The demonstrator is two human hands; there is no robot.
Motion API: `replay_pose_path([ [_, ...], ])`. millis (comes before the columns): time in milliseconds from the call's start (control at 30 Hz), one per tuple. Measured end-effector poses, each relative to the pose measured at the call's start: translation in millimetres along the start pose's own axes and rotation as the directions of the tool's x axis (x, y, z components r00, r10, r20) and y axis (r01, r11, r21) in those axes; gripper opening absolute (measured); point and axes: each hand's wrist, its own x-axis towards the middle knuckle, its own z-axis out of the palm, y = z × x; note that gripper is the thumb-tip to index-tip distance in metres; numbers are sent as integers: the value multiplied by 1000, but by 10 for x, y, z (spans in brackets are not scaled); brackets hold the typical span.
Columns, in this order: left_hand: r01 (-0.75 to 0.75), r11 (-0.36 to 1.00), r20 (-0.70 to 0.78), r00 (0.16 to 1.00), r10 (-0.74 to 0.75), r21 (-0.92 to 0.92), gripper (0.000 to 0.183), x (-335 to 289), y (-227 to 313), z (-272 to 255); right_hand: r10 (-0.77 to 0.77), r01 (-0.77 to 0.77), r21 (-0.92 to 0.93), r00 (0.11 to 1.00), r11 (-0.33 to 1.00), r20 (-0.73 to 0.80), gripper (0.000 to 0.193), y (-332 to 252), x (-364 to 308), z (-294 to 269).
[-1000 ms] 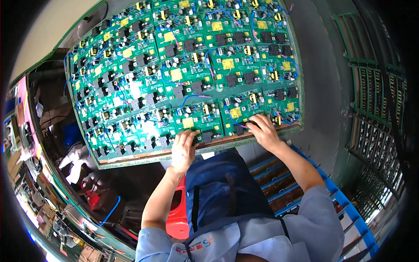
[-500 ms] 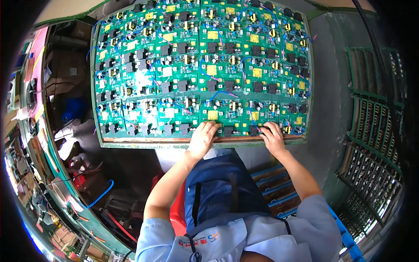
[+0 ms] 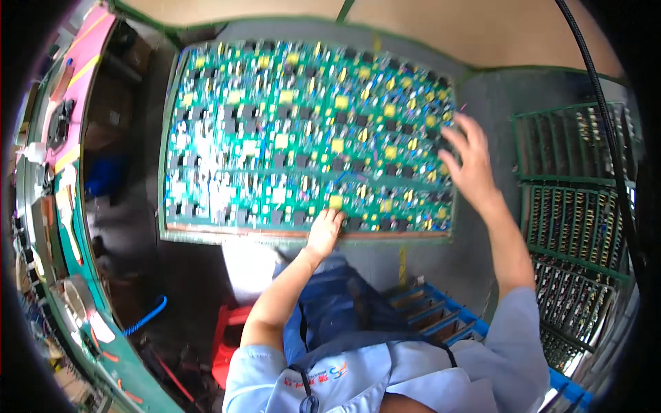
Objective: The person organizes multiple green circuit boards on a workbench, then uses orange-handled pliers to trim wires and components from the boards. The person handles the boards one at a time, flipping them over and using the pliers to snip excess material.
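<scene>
Left grip (image 3: 325, 234): fingers together; whether clamped, we cannot tell. Right grip (image 3: 474, 164): fingers apart. Tray (image 3: 206, 238): under left grip. Boards (image 3: 306, 141): beyond it. Racks (image 3: 573, 224): right of right grip.

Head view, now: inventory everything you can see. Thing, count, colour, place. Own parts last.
Circuit boards: dozens, too blurred to count; green; centre
Tray: one; greenish rim, brown front strip; under the boards
Racks: three sections visible; green frames; far right
Cable: one; black; upper right
Slatted frame: at least one; blue; lower right
Stool: one, partly hidden; red; lower left of centre
Coiled cord: one; blue; lower left
Workbench: one; green and pink; left, its small items too jumbled to count
Shirt: one; light blue; bottom
Left hand: one; bare; at the tray's front edge
Right hand: one; bare; by the tray's right edge, fingers spread
</scene>
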Motion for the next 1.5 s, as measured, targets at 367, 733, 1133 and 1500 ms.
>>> replay_pose_path([
  [367,126,974,-147,977,-154,-187,36,-581,217,-478,-544,-18,-620,459,785,-702,42,-422,2654,-1975],
  [733,913,205,246,302,-921,-354,33,-2493,207,658,-522,214,-605,757,767,-394,50,-152,2917,-2457],
  [1133,921,325,499,389,-774,-214,38,-2851,537,1058,-133,57,-426,980,903,-150,38,406,3348,-2672],
  [1500,899,240,452,398,-798,-367,29,-3548,470,960,154,-301,-511,938,805,-310,45,-168,2901,-2388],
])
